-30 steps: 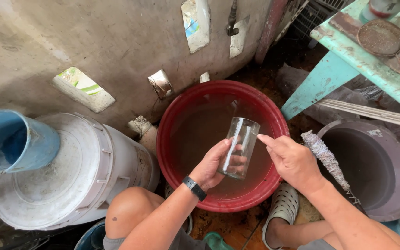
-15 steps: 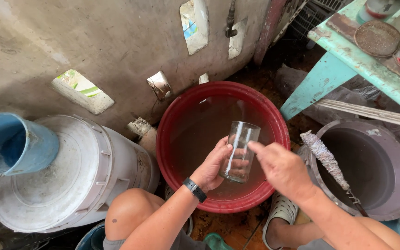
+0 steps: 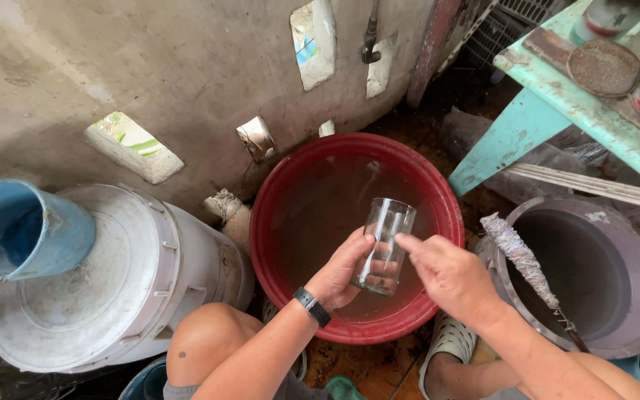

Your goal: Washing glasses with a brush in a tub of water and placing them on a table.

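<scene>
A clear drinking glass point(image 3: 385, 241) is held tilted over a red basin point(image 3: 268, 215) filled with water. My left hand point(image 3: 342, 270), with a black band on its wrist, grips the glass from the left and underneath. My right hand point(image 3: 450, 275) is at the glass's right side, its fingertips touching the wall near the middle. The glass looks empty and wet.
A white lidded bucket point(image 3: 105, 281) stands at the left with a blue bucket point(image 3: 20, 230) beyond it. A grey basin point(image 3: 635, 296) with a wrapped stick point(image 3: 520, 259) sits at the right. A turquoise table point(image 3: 557, 104) is at the upper right. A concrete wall with holes rises behind.
My right hand has come in from the right onto the glass. The glass has shifted slightly within my left hand, staying over the red basin.
</scene>
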